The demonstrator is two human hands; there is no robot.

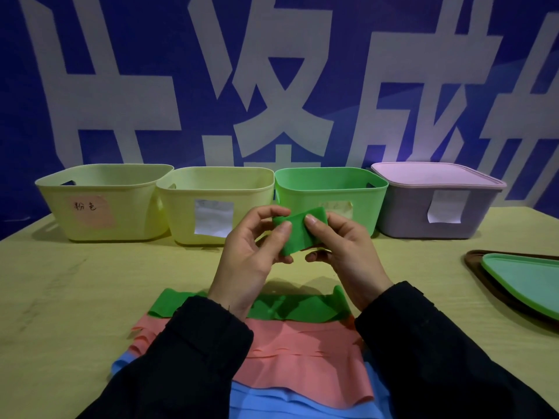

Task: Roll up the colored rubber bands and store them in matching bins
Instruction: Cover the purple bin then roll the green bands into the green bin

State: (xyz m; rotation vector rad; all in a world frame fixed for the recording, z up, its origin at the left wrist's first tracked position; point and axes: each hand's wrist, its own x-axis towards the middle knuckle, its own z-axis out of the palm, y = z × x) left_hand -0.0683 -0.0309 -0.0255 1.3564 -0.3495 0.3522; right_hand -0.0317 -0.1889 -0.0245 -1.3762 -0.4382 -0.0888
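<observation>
Nearest the camera, flat rubber bands lie stacked on the pale wooden table (90,282): a blue sheet (272,400), a pink sheet (299,352) and a green strip (290,306). Bare tabletop lies between these and 4 bins along the far edge: 2 yellow bins, a green plastic bin (329,189) and a lidded purple box (435,207). Both forearms reach forward, raised above the table. The left hand (251,252) and right hand (344,249) pinch a partly rolled green rubber band (299,234) between thumbs and fingers, in front of the green bin.
</observation>
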